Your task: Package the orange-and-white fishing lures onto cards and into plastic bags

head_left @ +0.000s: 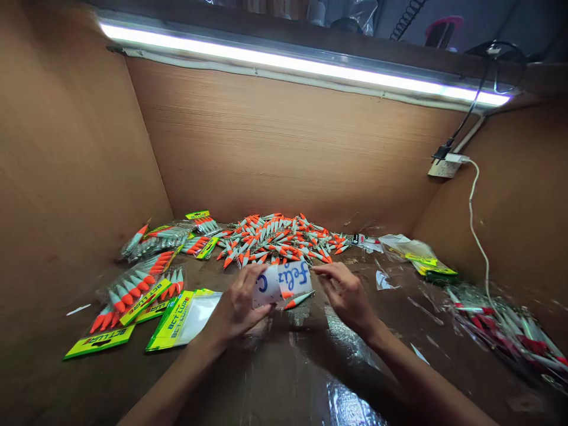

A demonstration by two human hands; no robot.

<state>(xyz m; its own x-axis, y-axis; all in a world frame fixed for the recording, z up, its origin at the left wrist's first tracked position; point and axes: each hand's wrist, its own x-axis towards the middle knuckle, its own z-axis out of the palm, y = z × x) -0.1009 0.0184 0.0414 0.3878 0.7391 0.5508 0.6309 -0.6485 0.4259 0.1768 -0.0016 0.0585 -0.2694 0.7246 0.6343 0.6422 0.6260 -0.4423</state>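
My left hand (pixel 242 300) pinches a white paper (pixel 271 285) with blue handwriting on it, held up over the table. My right hand (pixel 344 293) is at the paper's right edge, thumb and fingertips drawn together; whatever is between them is too small to make out. Just below the paper lies one orange-and-white fishing lure (pixel 299 300), tilted on the brown tabletop. Behind both hands spreads a large pile of the same lures (pixel 277 236), with metal hooks among them.
Packed lure bags (pixel 137 284) and flat yellow-green BCT LURE packets (pixel 181 319) lie at the left. Red-and-white lures in plastic (pixel 510 331) and green-yellow packets (pixel 430 266) are at the right. A white cable (pixel 477 228) hangs there. Wooden walls enclose the table.
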